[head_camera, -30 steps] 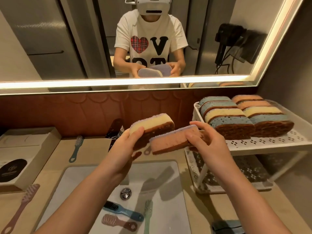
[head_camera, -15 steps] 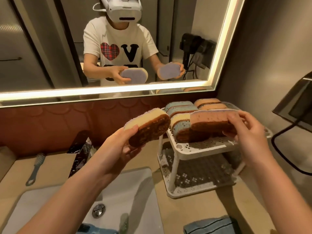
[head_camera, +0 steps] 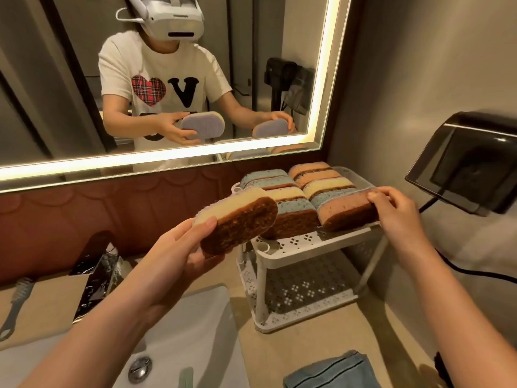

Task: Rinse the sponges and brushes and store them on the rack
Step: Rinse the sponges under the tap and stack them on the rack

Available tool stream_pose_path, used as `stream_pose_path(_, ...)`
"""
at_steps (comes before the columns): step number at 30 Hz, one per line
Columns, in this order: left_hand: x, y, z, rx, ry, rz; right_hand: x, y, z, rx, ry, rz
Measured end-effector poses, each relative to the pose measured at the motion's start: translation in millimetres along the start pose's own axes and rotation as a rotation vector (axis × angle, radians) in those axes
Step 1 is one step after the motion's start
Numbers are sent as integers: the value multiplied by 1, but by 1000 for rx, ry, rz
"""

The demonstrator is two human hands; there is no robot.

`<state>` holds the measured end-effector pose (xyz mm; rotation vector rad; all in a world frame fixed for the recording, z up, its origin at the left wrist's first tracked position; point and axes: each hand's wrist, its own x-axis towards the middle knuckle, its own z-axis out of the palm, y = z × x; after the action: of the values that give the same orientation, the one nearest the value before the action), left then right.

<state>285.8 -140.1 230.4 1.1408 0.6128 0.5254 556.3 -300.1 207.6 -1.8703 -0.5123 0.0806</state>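
Observation:
My left hand (head_camera: 179, 253) grips a yellow sponge with a brown scouring side (head_camera: 237, 219), held in the air just left of the white two-tier rack (head_camera: 302, 247). My right hand (head_camera: 397, 211) holds the right end of a pink sponge (head_camera: 347, 211), which stands on edge at the front right of the rack's top shelf. Behind it, several blue, yellow and pink sponges (head_camera: 291, 197) stand in two rows on that shelf. A grey-blue brush (head_camera: 15, 306) lies on the counter at far left.
A white sink (head_camera: 201, 331) with a metal drain (head_camera: 140, 369) lies below my left arm. A shiny black faucet (head_camera: 95, 273) stands behind it. A blue cloth (head_camera: 330, 371) lies on the counter front right. A black wall unit (head_camera: 464, 166) juts out at right, a black cord beneath it.
My right hand has carried the pink sponge to the right and set it down on the rack's top shelf. My left hand has followed with the yellow sponge toward the rack.

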Motion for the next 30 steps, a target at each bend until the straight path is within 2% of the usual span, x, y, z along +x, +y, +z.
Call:
stream_pose_path(9,-2,-2,-5,16,-14,2,7,3,-4,-259,-84,13)
stream_pose_path(13,-2,-2,-9,22,-36,3,9,5,1,-406,-47,-7)
stream_pose_path(20,-2,-1,-14,7,-37,-20,22,10,3,-597,-65,68)
stream_pose_path(23,-1,1,-10,9,-43,-27,15,9,7,-518,3,-14)
stream_pose_path(26,0,3,-4,28,-45,-30,0,-1,12,-443,43,-218)
stream_pose_path(28,1,5,4,47,-45,-31,-12,-15,16,-357,-47,-292)
stream_pose_path(30,3,6,12,53,-58,-33,-25,-32,20,-188,-203,-265)
